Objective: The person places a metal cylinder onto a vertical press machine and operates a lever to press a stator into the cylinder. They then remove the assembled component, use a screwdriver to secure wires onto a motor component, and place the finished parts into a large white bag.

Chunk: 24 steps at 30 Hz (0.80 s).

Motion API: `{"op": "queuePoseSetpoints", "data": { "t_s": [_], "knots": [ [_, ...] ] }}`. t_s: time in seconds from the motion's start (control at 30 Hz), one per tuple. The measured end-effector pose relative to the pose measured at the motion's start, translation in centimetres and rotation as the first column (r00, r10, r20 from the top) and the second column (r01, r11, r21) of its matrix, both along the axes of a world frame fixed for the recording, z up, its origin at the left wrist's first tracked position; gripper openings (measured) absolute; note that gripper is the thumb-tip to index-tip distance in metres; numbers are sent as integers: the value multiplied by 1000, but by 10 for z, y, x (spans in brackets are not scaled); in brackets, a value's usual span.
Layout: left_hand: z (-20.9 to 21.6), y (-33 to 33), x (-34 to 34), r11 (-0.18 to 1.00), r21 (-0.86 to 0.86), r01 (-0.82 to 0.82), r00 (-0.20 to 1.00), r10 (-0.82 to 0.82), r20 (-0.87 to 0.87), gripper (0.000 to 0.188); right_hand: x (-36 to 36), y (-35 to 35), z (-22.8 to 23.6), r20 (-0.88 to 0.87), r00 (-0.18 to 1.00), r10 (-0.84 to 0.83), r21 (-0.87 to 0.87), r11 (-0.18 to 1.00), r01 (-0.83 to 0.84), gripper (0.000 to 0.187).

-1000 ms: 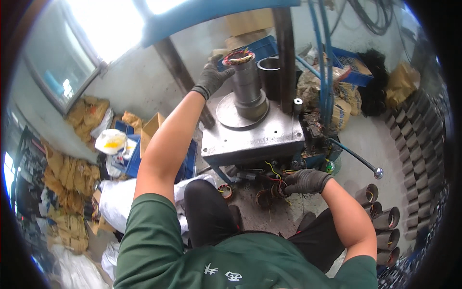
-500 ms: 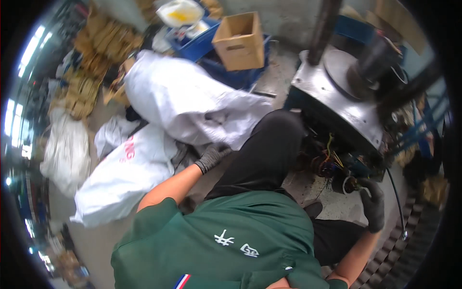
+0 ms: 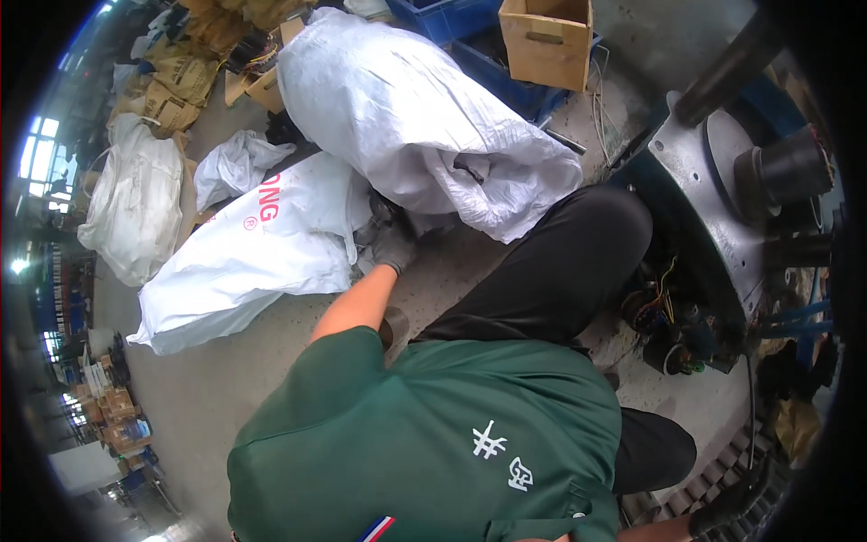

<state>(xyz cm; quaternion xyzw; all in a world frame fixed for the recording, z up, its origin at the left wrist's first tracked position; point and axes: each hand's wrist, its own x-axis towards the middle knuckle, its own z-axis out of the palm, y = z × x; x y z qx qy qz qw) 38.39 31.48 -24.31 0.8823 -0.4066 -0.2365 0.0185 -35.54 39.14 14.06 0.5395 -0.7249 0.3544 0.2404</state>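
Observation:
My left hand (image 3: 394, 244), in a grey glove, reaches into the gap between two white sacks. Its fingers curl at a dark piece beside the mouth of the red-printed sack (image 3: 244, 235); what the piece is cannot be made out. The bigger white sack (image 3: 388, 99) lies just beyond, its gathered mouth (image 3: 506, 181) by my knee with something dark inside. Far down at the lower right, my right hand (image 3: 722, 513), in a dark glove, is at rows of dark, block-like parts (image 3: 759, 492). Shadow hides its fingers there.
A machine with a metal plate (image 3: 691, 176) and thick posts stands at the right, with a dark cylindrical part with wires (image 3: 666, 354) below it. A wooden box (image 3: 546, 45) and blue crates (image 3: 506, 77) stand at the back. Another white sack (image 3: 135, 208) lies at the left.
My right hand has left the wired cylindrical part and moved down to the rows of dark parts. My left hand has moved in between the sacks. The view has shifted.

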Motion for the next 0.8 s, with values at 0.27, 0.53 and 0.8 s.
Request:
{"op": "queuePoseSetpoints", "data": {
  "t_s": [0.27, 0.53, 0.8],
  "knots": [
    [-110, 4, 40, 707, 207, 676, 683, -707, 184, 53, -76, 34, -38, 379, 853, 359, 113, 897, -427, 43],
    [-79, 42, -23, 450, -201, 870, 489, -842, 228, 34, 90, -72, -23, 443, 738, 509, 117, 783, -611, 35],
    [-11, 35, -37, 694, -190, 694, 668, -720, -191, 67, 293, -211, -49, 733, 230, 640, 154, 174, -973, 28]
  ]
}}
